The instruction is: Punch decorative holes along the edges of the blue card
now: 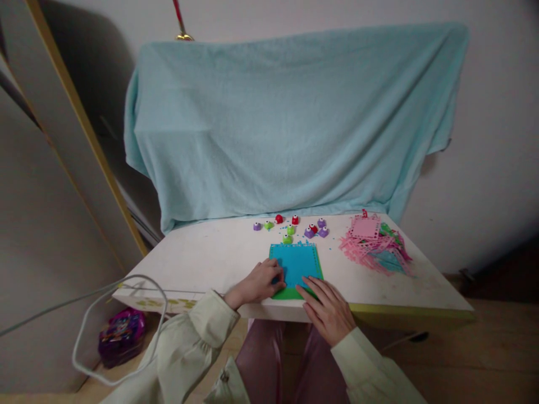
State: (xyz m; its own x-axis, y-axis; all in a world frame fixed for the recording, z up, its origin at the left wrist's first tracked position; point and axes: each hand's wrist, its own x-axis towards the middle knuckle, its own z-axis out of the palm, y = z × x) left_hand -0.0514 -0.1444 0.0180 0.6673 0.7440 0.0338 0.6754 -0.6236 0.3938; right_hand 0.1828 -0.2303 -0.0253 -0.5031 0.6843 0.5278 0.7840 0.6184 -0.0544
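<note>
- The left hand point(264, 279) curls its fingers at the near left corner of the blue sheet point(293, 264); I cannot tell whether they pinch it or only press.
- The right hand point(328, 307) is spread and grips nothing, its fingertips resting on the sheet's near right corner.
- That sheet lies flat over a green sheet point(290, 293), which shows along the near and right edges, at the front of the white table point(202, 258).
- Both look light, thin and bendy — easily slid or creased, I judge, so best held by the corners, away from the dotted edges.
- Beyond: blue crumbs point(300, 243), then small chunky figures point(287, 239) in red, green and purple, with round eyes.
- To the right, a square pink card point(365, 227) on tangled paper shreds point(362, 253).
- Behind, a soft, draped blanket point(278, 129).
</note>
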